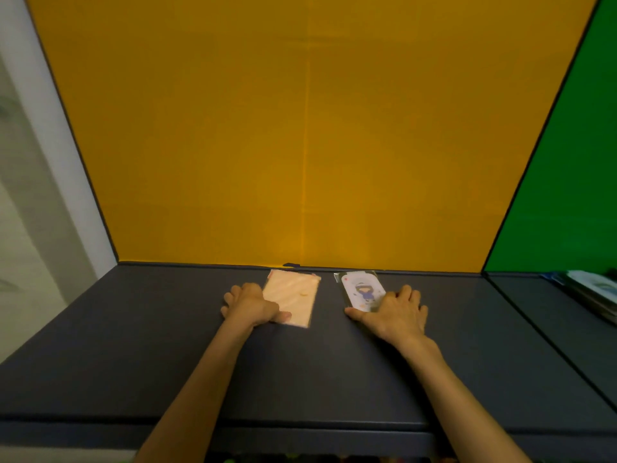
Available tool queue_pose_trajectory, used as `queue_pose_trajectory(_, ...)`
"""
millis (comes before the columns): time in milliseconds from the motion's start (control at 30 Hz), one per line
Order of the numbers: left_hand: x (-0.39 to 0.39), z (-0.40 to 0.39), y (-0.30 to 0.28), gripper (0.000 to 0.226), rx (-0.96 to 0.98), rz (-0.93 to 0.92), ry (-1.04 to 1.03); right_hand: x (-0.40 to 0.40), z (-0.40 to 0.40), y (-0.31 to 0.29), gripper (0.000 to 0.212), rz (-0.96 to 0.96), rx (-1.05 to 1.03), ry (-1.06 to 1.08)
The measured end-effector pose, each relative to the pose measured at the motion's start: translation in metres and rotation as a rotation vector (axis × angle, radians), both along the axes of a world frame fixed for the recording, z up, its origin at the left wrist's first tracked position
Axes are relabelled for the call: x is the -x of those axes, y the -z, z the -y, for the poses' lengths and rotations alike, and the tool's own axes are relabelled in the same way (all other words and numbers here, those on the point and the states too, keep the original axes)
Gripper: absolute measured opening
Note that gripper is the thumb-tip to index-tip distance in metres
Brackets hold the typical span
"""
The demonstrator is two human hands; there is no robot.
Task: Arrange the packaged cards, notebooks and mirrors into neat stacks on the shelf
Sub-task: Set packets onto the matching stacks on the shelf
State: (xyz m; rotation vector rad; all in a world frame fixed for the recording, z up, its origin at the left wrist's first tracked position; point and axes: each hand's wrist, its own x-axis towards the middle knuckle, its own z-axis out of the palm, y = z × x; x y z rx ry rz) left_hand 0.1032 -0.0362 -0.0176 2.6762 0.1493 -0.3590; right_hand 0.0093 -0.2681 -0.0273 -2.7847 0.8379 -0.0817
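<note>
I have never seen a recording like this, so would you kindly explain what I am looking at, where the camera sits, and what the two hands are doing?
There is no machine here: a person wears a wide-angle camera on the head, looking forward and down, so both bare arms reach in from the bottom. They work on a dark grey shelf backed by a yellow panel, with a green panel to the right. The left hand rests on the near left corner of a pale peach packet, its thumb lying on it. The right hand lies fairly flat on the near end of a packaged card showing a cartoon figure. The two packets lie side by side, apart. More packaged items are stacked at far right.
</note>
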Motion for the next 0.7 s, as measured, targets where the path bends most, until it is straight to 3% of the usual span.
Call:
queue_pose_trajectory(200,-0.001,-0.017,-0.013,0.076,0.097,-0.170,0.174,-0.002,-0.002,-0.001,0.105,0.005,-0.021,0.045)
queue_pose_trajectory(500,0.009,-0.025,-0.020,0.082,0.235,-0.243,0.191,-0.004,-0.001,-0.004,0.111,0.054,-0.146,0.094)
queue_pose_trajectory(633,0.009,-0.033,-0.021,0.038,0.462,-0.190,0.158,0.000,0.004,-0.011,0.106,0.127,-0.353,0.114)
queue_pose_trajectory(700,0.012,-0.035,-0.021,0.033,0.669,-0.193,0.111,0.005,0.004,-0.013,0.095,0.166,-0.437,0.124)
